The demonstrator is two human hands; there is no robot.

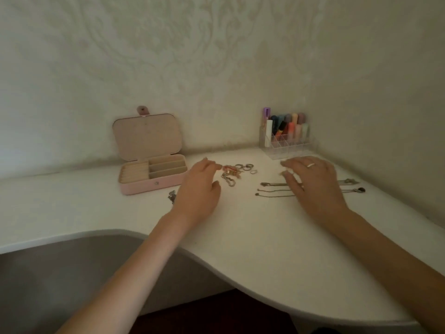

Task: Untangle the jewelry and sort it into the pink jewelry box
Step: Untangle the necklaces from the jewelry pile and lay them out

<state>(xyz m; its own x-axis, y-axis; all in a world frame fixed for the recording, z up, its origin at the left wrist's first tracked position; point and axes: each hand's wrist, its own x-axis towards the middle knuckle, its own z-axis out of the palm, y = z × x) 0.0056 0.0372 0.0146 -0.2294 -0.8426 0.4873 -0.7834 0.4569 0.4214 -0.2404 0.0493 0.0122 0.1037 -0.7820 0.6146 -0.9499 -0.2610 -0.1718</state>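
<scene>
Pink jewelry box sat at left on the white desk, lid up against the wall, its compartments showing no jewelry that could be made out. Small dark trinket lay just beside the box's front right corner. Left hand reached forward, palm down, fingers loosely curved, fingertips at the edge of the tangled pile of chains and rings; whether they pinched a piece could not be told. Right hand was held flat, palm down, fingers spread and straight, over three necklaces laid side by side; a ring sat on one finger. Both forearms stretched out over the desk. Clear organizer with coloured tubes stood in the far corner.
</scene>
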